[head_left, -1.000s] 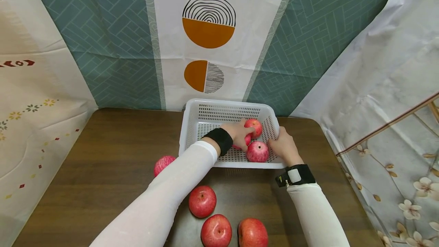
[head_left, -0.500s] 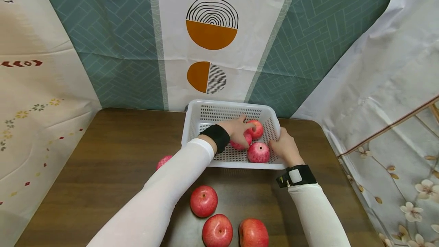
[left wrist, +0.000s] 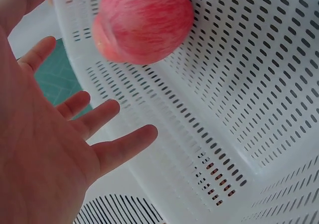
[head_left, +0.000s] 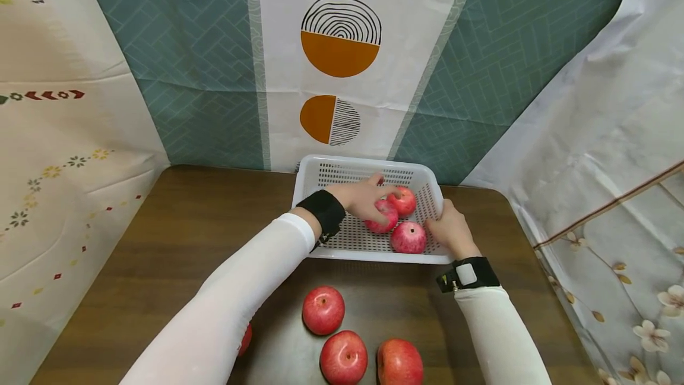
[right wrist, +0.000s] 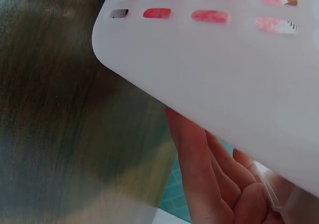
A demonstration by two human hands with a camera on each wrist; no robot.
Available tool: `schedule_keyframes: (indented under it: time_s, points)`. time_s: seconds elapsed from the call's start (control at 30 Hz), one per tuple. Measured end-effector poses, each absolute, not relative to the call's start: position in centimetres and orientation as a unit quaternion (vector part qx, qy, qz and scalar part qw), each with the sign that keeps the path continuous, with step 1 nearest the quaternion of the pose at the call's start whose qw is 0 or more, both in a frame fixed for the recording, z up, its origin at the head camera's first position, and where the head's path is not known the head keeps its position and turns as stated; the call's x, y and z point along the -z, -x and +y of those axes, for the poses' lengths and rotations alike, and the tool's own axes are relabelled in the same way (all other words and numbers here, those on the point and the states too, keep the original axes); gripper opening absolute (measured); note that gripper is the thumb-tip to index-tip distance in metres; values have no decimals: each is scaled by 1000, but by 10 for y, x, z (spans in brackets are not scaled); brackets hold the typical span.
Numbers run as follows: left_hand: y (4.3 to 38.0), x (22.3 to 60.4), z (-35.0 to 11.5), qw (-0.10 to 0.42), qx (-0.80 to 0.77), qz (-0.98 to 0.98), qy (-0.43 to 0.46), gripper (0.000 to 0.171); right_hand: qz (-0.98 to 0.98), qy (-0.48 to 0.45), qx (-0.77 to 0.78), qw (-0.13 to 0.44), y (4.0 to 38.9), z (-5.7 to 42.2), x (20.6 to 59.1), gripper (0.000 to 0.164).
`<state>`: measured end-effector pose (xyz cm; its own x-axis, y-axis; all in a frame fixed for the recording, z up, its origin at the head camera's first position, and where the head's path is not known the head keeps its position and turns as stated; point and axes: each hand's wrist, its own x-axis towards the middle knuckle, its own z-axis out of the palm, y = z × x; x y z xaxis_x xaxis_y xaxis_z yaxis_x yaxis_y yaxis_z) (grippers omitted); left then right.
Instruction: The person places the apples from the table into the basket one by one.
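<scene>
My left hand [head_left: 366,198] is over the white perforated basket [head_left: 347,254], its fingers spread apart. In the left wrist view the fingers [left wrist: 127,147] of that hand are straight, with a gap between them and a red apple [left wrist: 149,22]. Three apples lie in the basket's right half: a back one [head_left: 404,202], a middle one [head_left: 382,217] just under the left hand, and a front one [head_left: 408,238]. My right hand [head_left: 451,229] holds the basket's right rim, thumb inside. From the right wrist, its curled fingers [right wrist: 197,169] show under the basket's rim.
On the brown table [head_left: 176,242], in front of the basket, sit a red apple [head_left: 323,311], a second apple [head_left: 344,357] and a third apple [head_left: 399,362]. One more apple [head_left: 244,340] is mostly hidden by the left sleeve. A patterned cloth [head_left: 214,64] hangs behind the basket.
My left hand has come off the middle apple and drawn slightly left, uncovering more of it. The left forearm now hides an apple left of the basket. My right hand stays on the rim.
</scene>
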<state>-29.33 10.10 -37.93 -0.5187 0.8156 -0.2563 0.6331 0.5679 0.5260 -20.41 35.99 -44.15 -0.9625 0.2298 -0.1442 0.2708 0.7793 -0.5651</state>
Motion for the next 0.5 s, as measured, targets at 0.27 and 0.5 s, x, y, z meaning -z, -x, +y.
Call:
schedule_keyframes:
  time_s: [0.27, 0.5]
  points:
    - [289, 368, 84, 225, -206, 837, -454, 72, 942, -134, 307, 39, 205, 360, 442, 61]
    - [280, 357, 61, 173, -190, 840, -477, 68, 946, -126, 296, 33, 205, 360, 441, 60]
